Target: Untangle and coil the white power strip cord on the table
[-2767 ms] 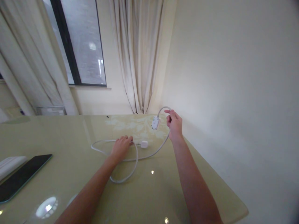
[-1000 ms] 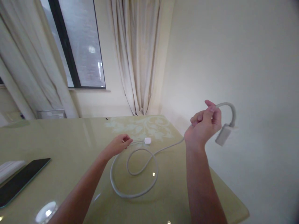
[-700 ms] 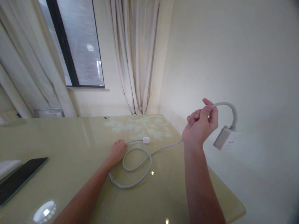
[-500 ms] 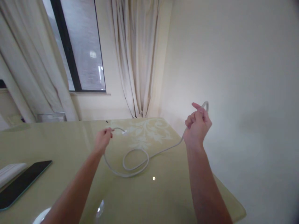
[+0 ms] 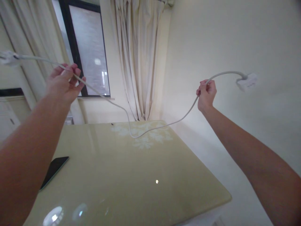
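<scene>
A white power cord point(image 5: 162, 127) stretches between my raised hands, its middle sagging in a bend low over the table. At the upper left, my left hand point(image 5: 63, 82) is closed around the cord, the fingers pinching it. Beyond that hand, a white end piece point(image 5: 9, 58) reaches the left edge of the view, blurred. My right hand point(image 5: 206, 94) grips the cord on the right side, in front of the wall. From there the cord arcs to a white plug-like block point(image 5: 248, 81), whose exact kind is too blurred to tell.
Under the cord lies a glossy pale-green table point(image 5: 131, 175) with a white leaf pattern. A flat dark tablet-like object point(image 5: 54, 171) is partly behind my left forearm. Curtains point(image 5: 138, 62) and a dark-framed window point(image 5: 89, 50) stand behind; a bare wall point(image 5: 235, 37) rises at the right.
Both hands have risen and moved apart, the left one up and to the left. The loop of cord on the table has opened out and lifted, and both end pieces now hang outside my hands.
</scene>
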`<action>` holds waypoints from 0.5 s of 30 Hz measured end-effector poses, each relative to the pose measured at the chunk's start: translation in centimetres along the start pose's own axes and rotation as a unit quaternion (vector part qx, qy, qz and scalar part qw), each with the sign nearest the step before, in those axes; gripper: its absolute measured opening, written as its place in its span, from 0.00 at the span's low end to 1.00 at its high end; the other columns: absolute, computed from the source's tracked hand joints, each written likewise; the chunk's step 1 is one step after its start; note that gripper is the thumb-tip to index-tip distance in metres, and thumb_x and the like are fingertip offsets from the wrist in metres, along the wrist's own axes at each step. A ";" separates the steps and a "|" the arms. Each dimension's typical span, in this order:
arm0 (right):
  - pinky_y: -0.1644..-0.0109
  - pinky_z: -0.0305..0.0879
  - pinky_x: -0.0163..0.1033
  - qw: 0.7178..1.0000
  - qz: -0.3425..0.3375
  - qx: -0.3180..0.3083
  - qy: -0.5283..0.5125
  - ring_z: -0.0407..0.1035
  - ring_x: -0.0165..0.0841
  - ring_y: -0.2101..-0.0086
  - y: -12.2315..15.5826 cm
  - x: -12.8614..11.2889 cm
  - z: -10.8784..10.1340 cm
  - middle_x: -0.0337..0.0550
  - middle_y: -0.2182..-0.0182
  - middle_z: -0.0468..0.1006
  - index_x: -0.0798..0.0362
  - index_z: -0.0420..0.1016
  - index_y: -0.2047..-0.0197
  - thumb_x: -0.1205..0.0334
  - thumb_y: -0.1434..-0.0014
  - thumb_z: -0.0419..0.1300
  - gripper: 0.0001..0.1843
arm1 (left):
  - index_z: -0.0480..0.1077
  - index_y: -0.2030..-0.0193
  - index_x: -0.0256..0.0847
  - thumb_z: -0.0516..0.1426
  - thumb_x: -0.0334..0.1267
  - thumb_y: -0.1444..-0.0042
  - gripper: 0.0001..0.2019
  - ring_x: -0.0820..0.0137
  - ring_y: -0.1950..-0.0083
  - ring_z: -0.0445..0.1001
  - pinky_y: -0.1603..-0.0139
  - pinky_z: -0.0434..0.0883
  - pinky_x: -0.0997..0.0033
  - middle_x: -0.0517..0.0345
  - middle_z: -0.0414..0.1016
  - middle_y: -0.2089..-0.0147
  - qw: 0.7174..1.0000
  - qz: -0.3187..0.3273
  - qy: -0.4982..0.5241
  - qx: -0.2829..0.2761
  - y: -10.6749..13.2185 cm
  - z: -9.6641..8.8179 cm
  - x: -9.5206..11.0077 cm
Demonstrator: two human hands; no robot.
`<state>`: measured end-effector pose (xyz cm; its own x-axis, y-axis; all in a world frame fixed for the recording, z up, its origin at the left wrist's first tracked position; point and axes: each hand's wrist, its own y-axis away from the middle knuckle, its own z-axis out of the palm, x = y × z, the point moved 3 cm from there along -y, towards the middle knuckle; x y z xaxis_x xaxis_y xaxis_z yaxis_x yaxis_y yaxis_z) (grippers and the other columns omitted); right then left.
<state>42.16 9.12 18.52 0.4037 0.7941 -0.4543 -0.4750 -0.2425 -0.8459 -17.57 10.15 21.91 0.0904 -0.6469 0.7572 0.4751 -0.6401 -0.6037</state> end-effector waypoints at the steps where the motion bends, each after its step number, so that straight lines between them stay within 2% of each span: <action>1: 0.72 0.54 0.34 1.000 0.006 -0.006 0.013 0.58 0.27 0.76 0.0 0.1 -0.5 0.33 0.72 0.65 0.48 0.68 0.60 0.44 0.30 0.60 0.16 | 0.61 0.48 0.42 0.56 0.30 0.28 0.07 0.79 0.49 0.78 0.48 0.77 0.71 0.57 0.74 0.33 1.000 -0.002 0.003 -0.010 0.7 0.1 -0.2; 3: 0.71 0.53 0.35 0.998 0.008 -0.027 0.055 0.58 0.28 0.76 0.4 0.1 -1.4 0.32 0.75 0.64 0.49 0.70 0.58 0.48 0.30 0.60 0.13 | 0.62 0.50 0.40 0.58 0.29 0.30 0.08 0.80 0.52 0.78 0.48 0.77 0.72 0.58 0.79 0.41 0.999 0.007 -0.035 -0.024 2.4 0.2 -1.0; 5: 0.69 0.54 0.36 0.990 -0.007 -0.074 0.118 0.58 0.29 0.75 1.2 -0.2 -2.2 0.32 0.77 0.64 0.50 0.74 0.58 0.53 0.30 0.60 0.10 | 0.65 0.49 0.37 0.57 0.32 0.30 0.06 0.78 0.55 0.77 0.50 0.77 0.73 0.57 0.81 0.48 0.988 0.043 -0.143 -0.040 4.2 0.1 -1.9; 8: 0.68 0.54 0.36 0.960 -0.003 -0.212 0.185 0.58 0.30 0.75 2.9 -0.8 -2.1 0.33 0.78 0.66 0.52 0.77 0.64 0.56 0.32 0.59 0.11 | 0.72 0.48 0.35 0.55 0.35 0.30 0.09 0.72 0.54 0.76 0.45 0.74 0.68 0.58 0.82 0.55 0.947 0.098 -0.295 -0.085 6.3 -0.5 -2.9; 11: 0.69 0.52 0.36 0.903 0.046 -0.381 0.194 0.57 0.29 0.76 5.1 -0.9 -0.5 0.33 0.79 0.66 0.53 0.76 0.69 0.51 0.31 0.57 0.19 | 0.78 0.54 0.38 0.58 0.32 0.37 0.08 0.64 0.49 0.75 0.40 0.69 0.63 0.59 0.82 0.58 0.907 0.116 -0.372 -0.161 7.6 -1.2 -3.8; 13: 0.69 0.52 0.36 0.851 0.064 -0.480 0.203 0.57 0.29 0.77 6.6 -1.1 1.3 0.32 0.81 0.64 0.52 0.73 0.72 0.48 0.29 0.55 0.23 | 0.80 0.60 0.40 0.59 0.30 0.41 0.08 0.63 0.55 0.76 0.45 0.70 0.64 0.60 0.81 0.64 0.881 0.100 -0.400 -0.232 8.1 -1.0 -4.9; 15: 0.68 0.53 0.36 0.813 0.047 -0.525 0.247 0.59 0.29 0.77 7.6 -1.3 3.4 0.33 0.82 0.65 0.52 0.70 0.75 0.48 0.29 0.57 0.25 | 0.78 0.67 0.40 0.59 0.30 0.44 0.06 0.64 0.65 0.75 0.56 0.71 0.66 0.61 0.78 0.72 0.865 0.073 -0.407 -0.285 8.1 -0.3 -6.4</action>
<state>35.35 8.09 13.61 0.7921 0.4868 -0.3683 0.3026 -0.8371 -0.4557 -14.59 8.96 12.10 0.8094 -0.3801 0.4476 -0.0803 -0.8267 -0.5569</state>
